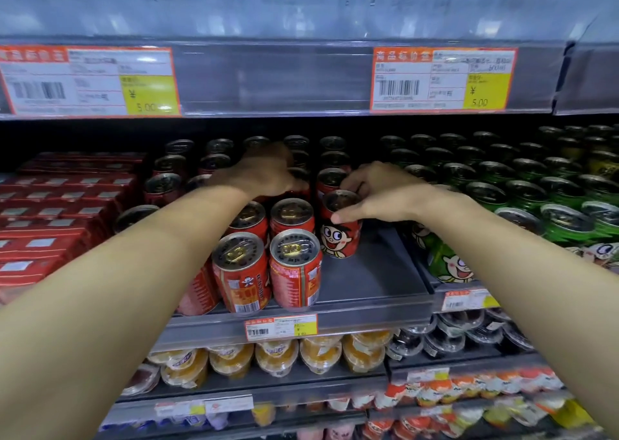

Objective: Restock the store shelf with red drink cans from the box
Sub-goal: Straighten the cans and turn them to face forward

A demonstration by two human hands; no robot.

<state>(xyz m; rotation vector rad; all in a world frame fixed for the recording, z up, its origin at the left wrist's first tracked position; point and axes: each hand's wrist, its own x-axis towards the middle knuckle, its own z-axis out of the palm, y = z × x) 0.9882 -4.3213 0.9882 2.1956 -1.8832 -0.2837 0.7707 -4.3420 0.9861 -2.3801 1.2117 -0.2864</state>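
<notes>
Store shelves filled the whole view, with big price tags point(443, 79) stuck along the shelf edge up top. On the grey middle shelf point(368, 282) stood rows of red drink cans point(294, 268), going from the front edge back into the dark. The right hand point(378, 195) was curled around one red can point(340, 228) with a cartoon face on it. Its thumb was on the near side and its fingers were on the far side. That can stood upright on the shelf, just to the right of the red rows, with bare shelf in front of it. The left hand point(264, 171) reached farther back and rested on top of the cans there. Its fingers were bent down, but I could not tell if it held one. Green cans point(522, 198) sat to the right, and red boxes point(60, 211) were stacked on the left. Cups of orange jelly point(278, 356) sat on the shelf below.
</notes>
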